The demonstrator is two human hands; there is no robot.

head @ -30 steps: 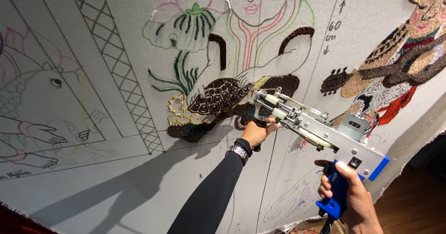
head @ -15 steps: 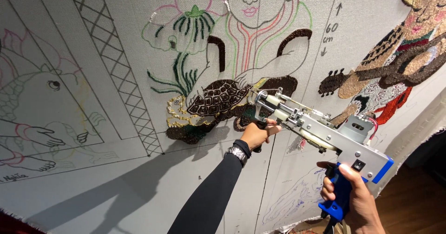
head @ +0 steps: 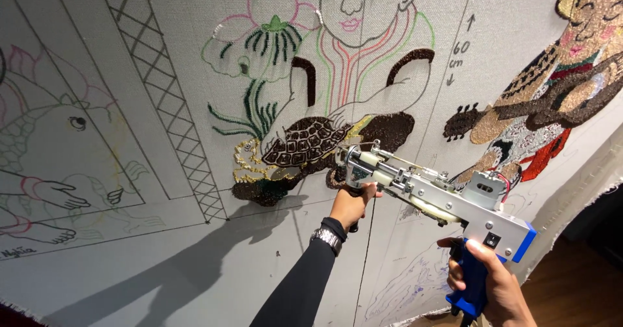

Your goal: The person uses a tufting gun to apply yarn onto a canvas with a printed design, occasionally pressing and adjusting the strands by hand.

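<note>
A tufting gun (head: 435, 194), silver metal with a blue grip and blue rear edge, lies in the lower right of the view, its long axis running from the near right up to the far left, with the needle end pressed against the stretched tufting cloth (head: 130, 249). The right hand (head: 487, 285) wraps its fingers tightly round the blue grip, thumb lying on the silver body beside a small black switch. The left hand (head: 350, 203), at the end of a black sleeve with a wristwatch (head: 326, 238), clenches the front handle just under the needle end.

The tip meets the cloth at a dark brown tufted patch (head: 383, 132), just right of a tufted turtle (head: 305, 142) with a patterned brown shell and yellow trim. Above these stand an outlined figure in red and green lines and a pink flower with green leaves. Far right is a tufted figure (head: 551, 100) in brown, gold and red. On the left, a lattice band (head: 162, 100) and drawn outlines. A handwritten measure mark with arrows (head: 462, 51) sits upper right of centre.
</note>
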